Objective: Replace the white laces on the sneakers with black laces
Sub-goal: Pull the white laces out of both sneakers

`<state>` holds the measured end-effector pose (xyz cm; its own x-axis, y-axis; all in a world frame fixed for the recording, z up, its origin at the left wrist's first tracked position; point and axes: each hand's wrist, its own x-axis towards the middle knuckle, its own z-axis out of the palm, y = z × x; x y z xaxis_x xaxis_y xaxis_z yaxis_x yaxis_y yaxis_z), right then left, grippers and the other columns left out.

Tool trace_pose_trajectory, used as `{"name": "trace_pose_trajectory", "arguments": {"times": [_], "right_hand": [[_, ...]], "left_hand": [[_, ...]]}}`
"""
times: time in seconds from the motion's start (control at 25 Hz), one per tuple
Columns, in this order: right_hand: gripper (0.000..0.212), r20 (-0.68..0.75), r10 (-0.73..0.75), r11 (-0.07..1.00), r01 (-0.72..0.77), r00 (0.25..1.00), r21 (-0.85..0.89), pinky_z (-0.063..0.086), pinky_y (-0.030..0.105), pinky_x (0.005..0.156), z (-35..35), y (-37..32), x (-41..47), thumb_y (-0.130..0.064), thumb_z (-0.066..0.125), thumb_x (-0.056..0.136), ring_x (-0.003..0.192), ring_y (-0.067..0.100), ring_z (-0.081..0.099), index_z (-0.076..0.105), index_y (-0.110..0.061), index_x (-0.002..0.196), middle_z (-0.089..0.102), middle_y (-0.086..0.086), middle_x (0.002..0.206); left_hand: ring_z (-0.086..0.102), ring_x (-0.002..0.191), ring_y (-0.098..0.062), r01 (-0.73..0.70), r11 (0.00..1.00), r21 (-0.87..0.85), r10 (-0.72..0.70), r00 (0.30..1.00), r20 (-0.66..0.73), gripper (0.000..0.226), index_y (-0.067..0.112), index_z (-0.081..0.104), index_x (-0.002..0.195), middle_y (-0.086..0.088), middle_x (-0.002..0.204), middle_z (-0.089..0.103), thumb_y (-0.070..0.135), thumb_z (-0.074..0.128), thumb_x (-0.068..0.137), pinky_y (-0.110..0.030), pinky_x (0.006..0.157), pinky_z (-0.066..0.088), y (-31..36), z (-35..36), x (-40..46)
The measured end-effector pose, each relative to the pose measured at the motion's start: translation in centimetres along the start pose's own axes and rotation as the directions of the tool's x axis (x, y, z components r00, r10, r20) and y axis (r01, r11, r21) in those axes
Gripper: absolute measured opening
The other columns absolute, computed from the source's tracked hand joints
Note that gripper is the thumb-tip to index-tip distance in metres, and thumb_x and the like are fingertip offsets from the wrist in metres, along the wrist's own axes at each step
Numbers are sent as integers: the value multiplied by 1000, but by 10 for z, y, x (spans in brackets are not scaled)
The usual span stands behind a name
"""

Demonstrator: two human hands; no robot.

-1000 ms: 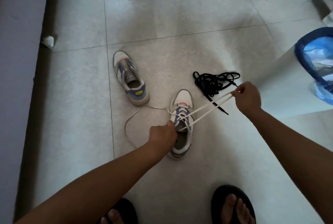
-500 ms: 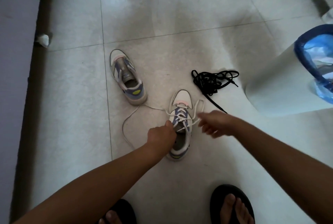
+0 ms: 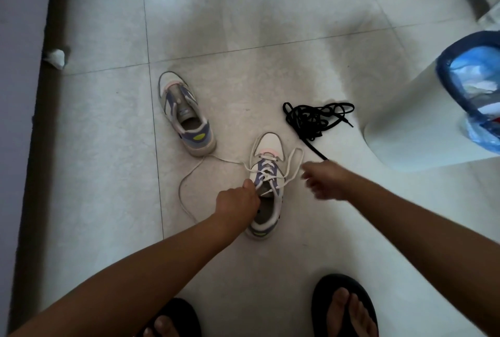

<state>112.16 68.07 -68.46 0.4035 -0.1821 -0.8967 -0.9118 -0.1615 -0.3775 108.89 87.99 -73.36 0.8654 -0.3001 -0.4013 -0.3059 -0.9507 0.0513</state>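
left hand (image 3: 238,200) grips the near sneaker (image 3: 266,187) at its tongue | right hand (image 3: 326,181) loose, blurred, beside its slack white lace (image 3: 293,163) | sneaker's length runs toe away, on pale floor tiles (image 3: 108,147) | black laces (image 3: 315,117) heaped just beyond

The right hand (image 3: 326,183) has let the white lace (image 3: 290,164) go slack and moved beside the sneaker (image 3: 266,185).
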Motion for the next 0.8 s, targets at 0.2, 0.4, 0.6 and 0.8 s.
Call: {"name": "trace_pose_trajectory", "arguments": {"times": [0.2,0.4,0.6,0.8], "right_hand": [[18,22,-208,973,209,978,-97,32,24,43,56,10,-5,-13,55,90,47,17,38,54,-7,73,44,8,59],[24,-621,-467,884,357,629,-303,37,32,78,-36,-22,14,-19,47,97,104,35,55,51,2,108,60,23,108],[49,-421,-642,724,325,641,-608,35,38,96,-38,0,9,-23,56,92,120,35,45,41,-1,133,47,23,131],[37,101,-446,767,438,889,-468,37,23,57,42,23,-14,-41,65,83,79,18,56,46,-18,105,59,0,89]], "left_hand": [[66,84,-26,-9,1000,-2,9,1000,15,22,12,43,108,-7,97,68,28,31,99,-29,61,35,-1,-5,-3],[65,90,-28,1,1000,11,-2,998,57,25,10,42,113,-9,103,66,28,32,99,-29,65,34,0,-10,-4],[62,96,-29,49,965,-258,-12,990,144,43,12,41,114,-9,108,62,51,33,97,-32,69,37,-12,-24,-1],[54,102,-23,-65,907,-415,70,998,-2,38,15,44,116,-5,116,51,40,55,89,-31,70,40,-11,-39,6]]}}
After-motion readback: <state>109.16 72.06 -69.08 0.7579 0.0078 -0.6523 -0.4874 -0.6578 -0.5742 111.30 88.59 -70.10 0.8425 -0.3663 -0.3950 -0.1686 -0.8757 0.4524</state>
